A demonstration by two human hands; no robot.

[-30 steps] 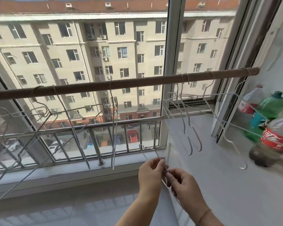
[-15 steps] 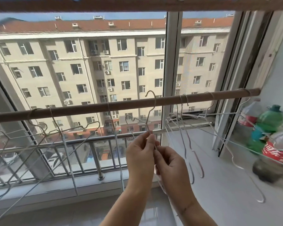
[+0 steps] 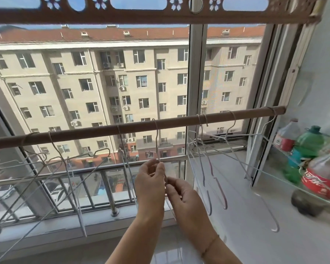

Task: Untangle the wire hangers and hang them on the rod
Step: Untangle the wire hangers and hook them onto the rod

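My fingers (image 3: 161,168) are closed on thin wire. The left hand (image 3: 151,182) pinches the neck of a wire hanger (image 3: 157,141) between thumb and fingertips. Just below it, the right hand (image 3: 185,201) pinches the same wire where it twists into the shoulders. From the pinch the neck runs straight up, and its hook curls over the wooden rod (image 3: 95,131) near the middle, so I judge this hanger is freed from the tangle and I am at the hanging step. Its body drops below my hands, too thin and pale to follow. Next I need a gentle release: ease the weight onto the hook, check it sits fully over the rod, then let go one hand at a time so the frame cannot swing into its neighbours and snag. Other hangers already hang on the rod on both sides: a splayed bunch to the left (image 3: 80,216) and a crowded group to the right (image 3: 220,189), some overlapping. At the far right stand three blurred bottles. A cola bottle (image 3: 321,181) is dark at its base and clear above, so it is probably nearly empty. Behind it are a green bottle (image 3: 310,142) and a red-labelled bottle (image 3: 286,139), whose contents I cannot tell.
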